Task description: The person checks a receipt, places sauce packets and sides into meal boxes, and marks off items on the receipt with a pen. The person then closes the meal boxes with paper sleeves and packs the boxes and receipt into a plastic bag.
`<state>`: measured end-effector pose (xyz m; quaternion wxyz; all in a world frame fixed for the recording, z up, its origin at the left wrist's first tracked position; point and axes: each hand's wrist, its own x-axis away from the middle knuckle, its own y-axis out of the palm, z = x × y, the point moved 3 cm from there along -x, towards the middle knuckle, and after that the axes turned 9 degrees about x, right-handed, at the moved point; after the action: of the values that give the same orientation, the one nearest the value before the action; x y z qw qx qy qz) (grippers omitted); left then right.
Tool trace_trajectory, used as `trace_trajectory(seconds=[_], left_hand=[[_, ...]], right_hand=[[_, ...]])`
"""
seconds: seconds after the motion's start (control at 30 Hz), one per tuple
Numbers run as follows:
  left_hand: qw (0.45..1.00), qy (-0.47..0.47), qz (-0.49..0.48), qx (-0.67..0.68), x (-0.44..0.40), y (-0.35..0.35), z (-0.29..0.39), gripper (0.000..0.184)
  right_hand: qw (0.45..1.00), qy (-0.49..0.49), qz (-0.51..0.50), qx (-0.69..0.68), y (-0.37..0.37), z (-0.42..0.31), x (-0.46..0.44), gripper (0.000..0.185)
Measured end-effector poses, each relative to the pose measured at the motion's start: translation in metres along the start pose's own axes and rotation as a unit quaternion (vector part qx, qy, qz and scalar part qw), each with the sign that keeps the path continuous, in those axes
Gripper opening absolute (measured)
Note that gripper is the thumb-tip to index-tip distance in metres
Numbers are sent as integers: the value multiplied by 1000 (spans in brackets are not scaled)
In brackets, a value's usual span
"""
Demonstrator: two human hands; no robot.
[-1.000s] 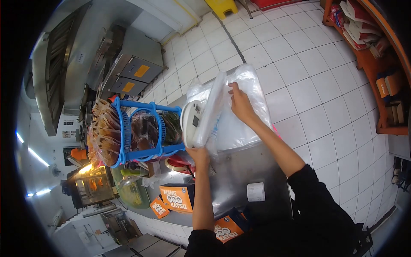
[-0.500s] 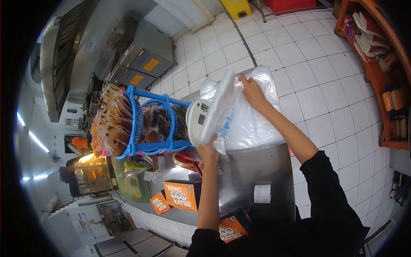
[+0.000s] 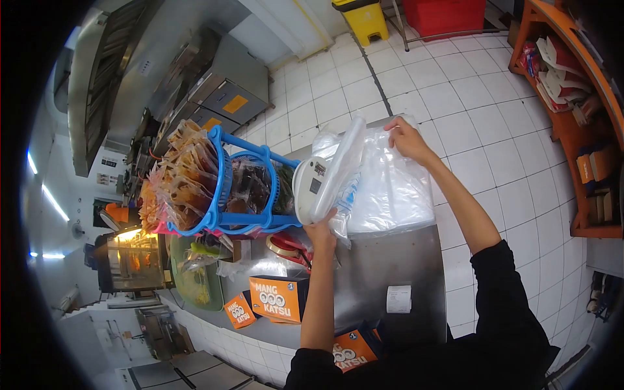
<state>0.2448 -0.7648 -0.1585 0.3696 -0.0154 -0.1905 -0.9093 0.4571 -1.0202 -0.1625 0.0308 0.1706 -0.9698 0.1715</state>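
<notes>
A stack of clear plastic bags lies across the far part of the steel table. Along its left side, a rolled or folded length of clear plastic leans against a white round-ended device. My left hand is closed around the lower end of this length. At the stack's upper edge is my right hand, its fingers curled at the plastic film, apparently pinching it; the fingertips are small in view. Blue print shows through the plastic between my hands.
To the left stands a blue tiered rack filled with sauce packets. Orange boxes, a red tape dispenser and a paper receipt are on the steel table. Orange shelves stand at right.
My right hand has shifted right and slightly down along the stack's upper edge, its fingers more curled. My left hand keeps its hold at the lower end. The view has shifted slightly.
</notes>
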Motion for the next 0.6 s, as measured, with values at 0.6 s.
trace_trajectory(seconds=[0.6], left_hand=[[1000, -11, -7, 18, 4, 2, 0, 79]], right_hand=[[950, -163, 115, 240, 70, -15, -6, 48]])
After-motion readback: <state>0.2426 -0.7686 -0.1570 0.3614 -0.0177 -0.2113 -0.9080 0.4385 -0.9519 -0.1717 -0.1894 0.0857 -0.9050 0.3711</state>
